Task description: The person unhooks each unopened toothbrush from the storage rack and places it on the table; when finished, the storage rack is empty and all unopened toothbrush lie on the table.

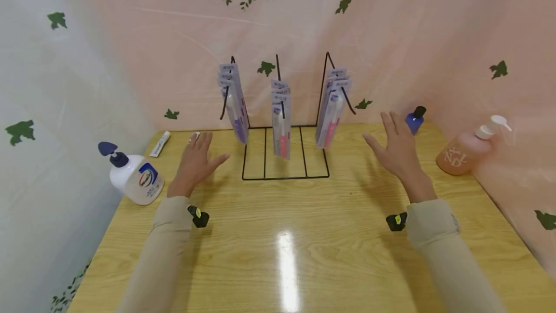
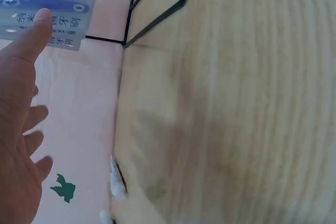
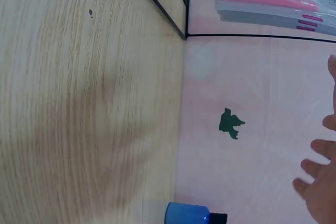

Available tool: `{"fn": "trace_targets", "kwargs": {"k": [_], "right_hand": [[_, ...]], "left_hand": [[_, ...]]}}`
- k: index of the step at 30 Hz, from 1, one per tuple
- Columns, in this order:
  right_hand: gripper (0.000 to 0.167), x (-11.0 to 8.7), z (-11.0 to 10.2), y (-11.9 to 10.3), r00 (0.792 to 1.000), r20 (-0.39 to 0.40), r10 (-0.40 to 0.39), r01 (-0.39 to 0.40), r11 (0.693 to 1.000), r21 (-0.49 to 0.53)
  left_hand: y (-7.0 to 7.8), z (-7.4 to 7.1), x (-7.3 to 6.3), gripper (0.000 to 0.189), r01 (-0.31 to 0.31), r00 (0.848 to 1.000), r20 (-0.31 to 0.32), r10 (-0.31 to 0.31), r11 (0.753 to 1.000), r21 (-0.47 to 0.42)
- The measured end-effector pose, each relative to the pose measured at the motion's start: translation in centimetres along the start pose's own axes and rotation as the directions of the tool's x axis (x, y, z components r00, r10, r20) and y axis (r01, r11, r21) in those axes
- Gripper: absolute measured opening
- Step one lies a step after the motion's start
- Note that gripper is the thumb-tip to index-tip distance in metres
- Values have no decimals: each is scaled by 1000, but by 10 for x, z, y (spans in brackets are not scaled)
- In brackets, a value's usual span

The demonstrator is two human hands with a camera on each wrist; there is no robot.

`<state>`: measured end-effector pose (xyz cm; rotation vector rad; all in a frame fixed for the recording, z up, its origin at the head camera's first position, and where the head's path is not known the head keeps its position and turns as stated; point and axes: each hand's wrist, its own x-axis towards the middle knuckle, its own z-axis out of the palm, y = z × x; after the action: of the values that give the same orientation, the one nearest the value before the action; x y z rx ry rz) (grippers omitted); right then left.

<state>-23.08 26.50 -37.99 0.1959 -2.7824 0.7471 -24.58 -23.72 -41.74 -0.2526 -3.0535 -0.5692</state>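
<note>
Toothbrush packs (image 1: pixel 282 134), three columns, hung on a black wire rack (image 1: pixel 285 177) toward the back of the worktop (image 1: pixel 243 235), between my two hands. Left grip (image 1: pixel 194 165): fingers and thumb apart, nothing held. Right grip (image 1: pixel 398 151): same, fingers spread, nothing held.

Key relation: packs hang with long axes near upright, bottoms off the worktop. From my left grip, the left column (image 1: pixel 236 105), purple handle in front, lies to the right and farther back; from my right grip, the right column (image 1: pixel 332 115), pink, lies to the left. Left looks the nearer of the two to its column, and nearer to the middle column too, I'd judge. Left wrist view has that grip overlapping a pack, but head view shows a gap, so not touching.

Upright axis probably suits a sideways pinch; neighbours behind in each column could snag.

Others: blue bottle (image 1: pixel 414 122) just beyond right grip, amber pump bottle (image 1: pixel 462 151) farther right; white tube (image 1: pixel 160 144) and white pump bottle (image 1: pixel 134 177) left of left grip.
</note>
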Motion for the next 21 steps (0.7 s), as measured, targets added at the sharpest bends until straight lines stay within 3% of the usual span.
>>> {"fn": "trace_targets", "kwargs": {"k": [3, 6, 12, 14, 17, 21], "right_hand": [[74, -7, -2, 2, 992, -118, -45, 59, 992, 113], [62, -15, -2, 0, 965, -250, -84, 137, 970, 201], [45, -33, 6, -17, 847, -486, -218, 378, 889, 260], [43, -37, 11, -28, 820, -511, -255, 438, 856, 276], [43, -42, 20, -49, 802, -516, -301, 511, 795, 329], [37, -42, 39, -80, 766, -511, -389, 610, 691, 388]], "left_hand": [[-5, 6, -3, 88, -46, 999, 3, 46, 995, -92], [-7, 15, -8, 79, -70, 997, 14, 74, 980, -185], [-6, 39, -17, 66, -105, 991, 49, 125, 951, -292], [-4, 47, -18, 63, -127, 988, 43, 148, 937, -325], [-2, 58, -21, 60, -121, 986, 62, 157, 912, -391], [3, 70, -23, 60, -86, 985, 93, 147, 875, -477]]}}
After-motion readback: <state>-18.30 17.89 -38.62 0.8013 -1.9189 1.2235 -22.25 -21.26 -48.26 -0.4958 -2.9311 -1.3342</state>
